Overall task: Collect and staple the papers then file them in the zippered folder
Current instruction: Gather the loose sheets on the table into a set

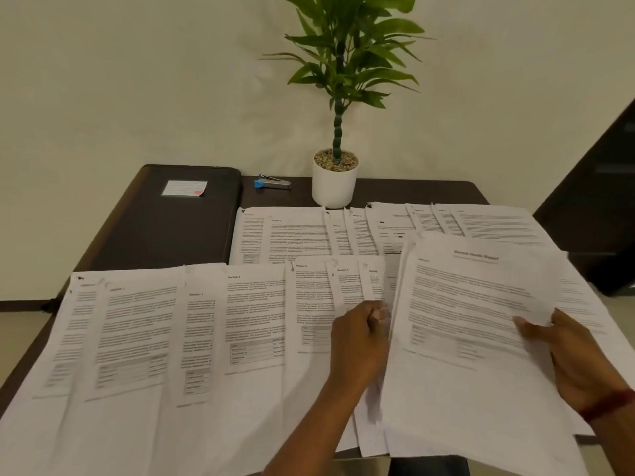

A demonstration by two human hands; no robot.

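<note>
Cream wall [137, 80] behind, dark table [412, 192] pushed up against it. Most of the tabletop is hidden under loose sheets [137, 338], fanned in overlapping rows, front row cut off by the bottom of frame. Text on them is too blurry to read beyond "Section" headings.

Zip folder [165, 228] lies flat and closed at the back left corner of the table, w/ a white label [185, 188] on its cover, label text unreadable. Zipper itself can't be made out. Stapler [272, 183], blue and silver, sits just right of the folder, apart from the sheets. White pot [334, 183] w/ a green plant [347, 56] stands next to it, plant top cropped.

Front right: a stack [474, 321] held slightly above the spread. Left hand [360, 341] is clenched on the stack's left edge, fingertips motion-blurred. Right hand [580, 362] grasps the right edge, thumb on top, fingers hidden underneath. Red wrist band [611, 405] partly cut by the frame edge. Sheet count in the stack: can't tell.
</note>
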